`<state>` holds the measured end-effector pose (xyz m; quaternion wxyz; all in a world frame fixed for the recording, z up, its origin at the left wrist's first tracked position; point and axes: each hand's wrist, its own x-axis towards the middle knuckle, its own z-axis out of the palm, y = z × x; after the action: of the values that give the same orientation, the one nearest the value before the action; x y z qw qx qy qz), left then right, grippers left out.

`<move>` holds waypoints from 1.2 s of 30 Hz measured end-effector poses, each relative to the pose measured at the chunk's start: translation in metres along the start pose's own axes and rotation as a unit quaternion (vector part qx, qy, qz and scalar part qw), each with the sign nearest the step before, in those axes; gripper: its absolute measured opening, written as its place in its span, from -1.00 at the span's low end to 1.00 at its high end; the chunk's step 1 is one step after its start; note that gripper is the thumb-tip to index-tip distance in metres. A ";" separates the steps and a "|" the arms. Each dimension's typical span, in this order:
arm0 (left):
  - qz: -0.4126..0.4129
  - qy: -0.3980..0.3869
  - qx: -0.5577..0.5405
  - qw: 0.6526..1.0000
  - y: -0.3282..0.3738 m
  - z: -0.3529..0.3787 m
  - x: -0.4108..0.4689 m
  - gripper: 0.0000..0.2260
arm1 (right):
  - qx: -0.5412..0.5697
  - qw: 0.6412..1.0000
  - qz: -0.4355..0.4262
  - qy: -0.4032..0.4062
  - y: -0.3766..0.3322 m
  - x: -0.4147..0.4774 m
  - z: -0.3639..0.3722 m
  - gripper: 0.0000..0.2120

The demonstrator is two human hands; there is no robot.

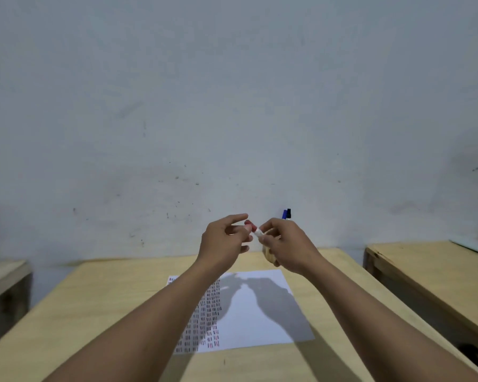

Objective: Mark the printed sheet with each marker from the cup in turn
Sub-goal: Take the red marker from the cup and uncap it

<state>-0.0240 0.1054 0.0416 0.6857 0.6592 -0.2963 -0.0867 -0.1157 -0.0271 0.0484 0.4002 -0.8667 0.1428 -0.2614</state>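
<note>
Both hands raised above the far half of the surface (127, 312), meeting over the cup. Left hand (224, 244) pinches the red cap (248, 223) end of a marker between thumb and bent fingers, index finger lifted clear. Right hand (284, 244) has its fingers closed round the white barrel (258, 232), which runs down toward 4 o'clock from the cap. Whether cap and barrel are seated together or just parting, I cannot tell; the join is blurred. Judged step: capping or uncapping the red marker. The cup (268, 256) sits at the far edge, mostly hidden behind the right hand, with a blue marker (284, 214) and a dark-capped marker (289, 213) standing up out of it at 12 o'clock from that hand. The printed sheet (260, 312) lies flat nearer the body, at 6 o'clock from the hands, its left part filled with rows of short red and dark strokes, its right part bare under the hands' shadow. To do this well: pull or push straight along the barrel's axis, no twisting sideways, keep the grip short near the join so the tip does not smear the fingers. Work over the sheet's blank side only if the nib is covered. Keep the right wrist high enough not to knock the cup.
</note>
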 end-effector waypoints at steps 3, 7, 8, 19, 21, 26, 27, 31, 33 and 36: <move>0.014 -0.001 0.013 1.000 0.008 -0.006 -0.008 -0.82 | 0.007 1.000 0.002 -0.014 -0.007 -0.006 0.005 -0.86; 0.019 0.062 -0.024 0.998 0.016 -0.014 -0.015 -0.91 | -0.033 0.989 -0.041 0.137 -0.019 -0.021 0.013 -0.88; 0.013 0.076 -0.046 0.996 0.016 -0.015 -0.016 -0.92 | -0.037 0.982 -0.048 0.176 -0.023 -0.027 0.017 -0.88; -0.035 0.031 -0.065 0.997 0.012 -0.044 -0.033 -0.95 | 0.612 0.750 0.248 0.041 -0.047 -0.037 0.059 -0.85; -0.039 0.042 -0.057 0.997 0.009 -0.048 -0.034 -0.95 | 0.607 0.761 0.225 0.047 -0.049 -0.036 0.066 -0.87; -0.067 0.089 -0.046 0.993 0.000 -0.059 -0.030 -0.87 | 0.593 0.783 0.170 0.079 -0.048 -0.033 0.084 -0.89; -0.073 0.096 -0.038 0.992 -0.002 -0.064 -0.029 -0.87 | 0.593 0.782 0.170 0.085 -0.046 -0.032 0.087 -0.89; -0.052 0.122 0.122 0.984 -0.025 -0.094 -0.020 -0.93 | 0.537 0.817 0.190 0.086 -0.035 -0.032 0.093 -0.87; -0.045 0.134 0.227 0.964 -0.039 -0.109 -0.018 -0.86 | 0.507 0.836 0.198 0.079 -0.030 -0.033 0.098 -0.88; -0.063 0.165 0.296 0.939 -0.058 -0.127 -0.019 -0.89 | 0.470 0.857 0.202 0.065 -0.024 -0.032 0.105 -0.89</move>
<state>0.0429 0.2165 -0.0139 0.4915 0.8549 -0.1493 0.0719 -0.0812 0.0681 -0.0010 0.7937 -0.5089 0.2009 -0.2661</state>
